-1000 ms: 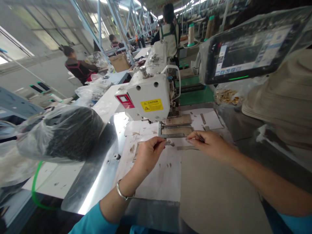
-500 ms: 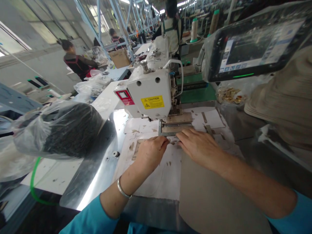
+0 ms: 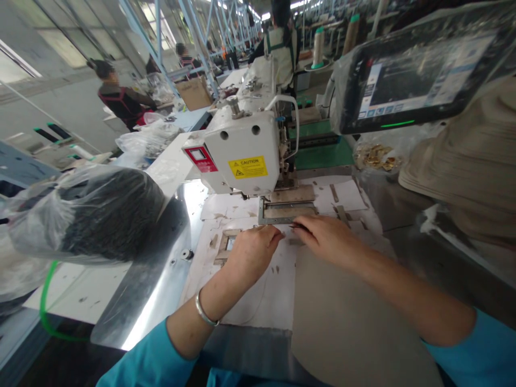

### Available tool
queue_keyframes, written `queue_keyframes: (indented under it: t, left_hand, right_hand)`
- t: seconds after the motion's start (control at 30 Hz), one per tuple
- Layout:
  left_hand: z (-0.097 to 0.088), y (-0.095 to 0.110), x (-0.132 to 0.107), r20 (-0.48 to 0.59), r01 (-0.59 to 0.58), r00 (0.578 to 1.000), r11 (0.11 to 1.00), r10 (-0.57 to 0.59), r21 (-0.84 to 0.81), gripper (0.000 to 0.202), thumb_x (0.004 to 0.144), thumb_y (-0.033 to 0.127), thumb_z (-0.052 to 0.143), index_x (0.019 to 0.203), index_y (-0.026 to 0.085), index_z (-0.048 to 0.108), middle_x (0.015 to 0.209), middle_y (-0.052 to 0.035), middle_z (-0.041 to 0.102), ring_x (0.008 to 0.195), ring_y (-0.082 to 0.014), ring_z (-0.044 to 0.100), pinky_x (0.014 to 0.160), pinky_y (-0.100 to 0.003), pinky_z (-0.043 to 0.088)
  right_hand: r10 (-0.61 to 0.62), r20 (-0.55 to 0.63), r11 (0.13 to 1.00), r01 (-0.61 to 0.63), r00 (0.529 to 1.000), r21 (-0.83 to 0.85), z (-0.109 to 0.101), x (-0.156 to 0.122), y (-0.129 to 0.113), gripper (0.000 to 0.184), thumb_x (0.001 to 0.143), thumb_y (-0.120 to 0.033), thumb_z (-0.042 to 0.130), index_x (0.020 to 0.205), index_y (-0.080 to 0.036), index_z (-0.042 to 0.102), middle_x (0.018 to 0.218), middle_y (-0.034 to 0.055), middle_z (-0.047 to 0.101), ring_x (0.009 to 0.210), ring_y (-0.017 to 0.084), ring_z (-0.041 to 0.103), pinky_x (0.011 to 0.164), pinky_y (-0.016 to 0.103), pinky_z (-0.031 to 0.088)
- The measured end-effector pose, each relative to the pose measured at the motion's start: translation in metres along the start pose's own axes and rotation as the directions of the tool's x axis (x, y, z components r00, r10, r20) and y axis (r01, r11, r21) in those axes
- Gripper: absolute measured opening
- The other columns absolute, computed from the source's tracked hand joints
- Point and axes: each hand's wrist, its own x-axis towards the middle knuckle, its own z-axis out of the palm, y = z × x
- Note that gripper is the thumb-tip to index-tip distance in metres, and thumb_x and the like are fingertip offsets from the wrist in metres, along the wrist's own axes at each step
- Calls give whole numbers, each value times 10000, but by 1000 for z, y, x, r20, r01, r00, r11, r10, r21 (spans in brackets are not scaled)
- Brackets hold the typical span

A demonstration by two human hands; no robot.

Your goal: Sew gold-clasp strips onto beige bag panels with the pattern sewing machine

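Observation:
My left hand (image 3: 255,251) is closed in a pinch in front of the sewing machine (image 3: 245,150). A tiny pale bit shows at its fingertips, too small to name. Just right of it, my right hand (image 3: 328,236) has its fingers pressed together near the metal clamp frame (image 3: 278,220). Something thin and dark pokes out at those fingertips; its kind is unclear. Below the right hand and forearm lies a large beige fabric panel (image 3: 350,317). A small fabric-edged frame (image 3: 222,248) lies left of my left hand, partly covered by it.
White paper (image 3: 278,301) with scattered beige scraps covers the machine bed. A plastic bag of dark material (image 3: 108,215) sits at left. A wrapped control screen (image 3: 419,75) overhangs the right, above a bag of gold-coloured pieces (image 3: 379,156) and stacked beige fabric (image 3: 455,156). Co-workers are behind.
My fingertips have come slightly apart from the earlier grip, and the thin dark thing now shows at my right fingers. The whole view has shifted slightly.

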Motion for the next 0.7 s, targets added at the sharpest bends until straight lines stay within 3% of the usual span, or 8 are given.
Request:
queue_keyframes:
  t: [0.07,0.13,0.23,0.4,0.57,0.63,0.7]
  left_hand:
    - [4,-3,0,-24,-25,999,999,24,-23,163,956,237,559,904,184,704,879,-46,745,817,-208,709,699,-269,484]
    - [9,-7,0,-53,-54,997,997,51,-50,167,953,239,564,895,183,710,854,-47,738,791,-202,704,692,-265,489]
    - [15,-11,-1,-118,-110,988,989,98,-99,154,944,232,574,915,196,721,832,-41,732,764,-193,698,693,-265,501]
    - [20,-18,-3,-261,-214,956,931,137,-295,122,905,182,607,928,210,723,816,-8,737,721,-141,679,682,-217,490]
    - [24,-27,9,-296,-111,953,827,-69,-551,138,882,237,581,862,172,701,708,5,693,618,-110,598,605,-199,453]
    - [28,-32,21,-306,-46,931,764,-201,-644,176,869,289,569,854,157,684,696,-5,686,610,-116,590,594,-206,454]
    - [32,-38,34,-310,14,890,699,-335,-715,208,850,326,570,855,146,674,689,-15,689,600,-122,595,585,-211,454]
  right_hand:
    - [98,80,925,-120,992,360,-1,3,4,257,930,-346,524,1007,-148,669,838,48,684,728,164,616,625,263,411]
    - [185,211,766,-276,960,581,-1,5,2,303,870,-422,582,952,-142,667,713,8,623,625,128,546,561,240,376]
    - [262,294,608,-394,919,689,-1,7,-4,250,764,-391,657,836,-153,636,644,-28,548,578,103,479,518,222,329]
    - [231,264,506,-347,936,790,5,11,-8,255,705,-390,692,765,-173,572,562,-70,448,505,75,388,470,206,253]
    - [296,301,277,-383,907,881,11,31,-5,224,754,-310,698,783,-189,512,537,-95,417,402,33,272,394,183,155]
    - [396,238,209,-339,887,917,13,48,-3,198,777,-268,689,786,-187,508,558,-81,449,386,26,279,373,179,136]
    - [482,156,194,-278,862,941,16,66,0,170,786,-226,680,789,-183,516,570,-70,472,385,26,311,364,176,144]
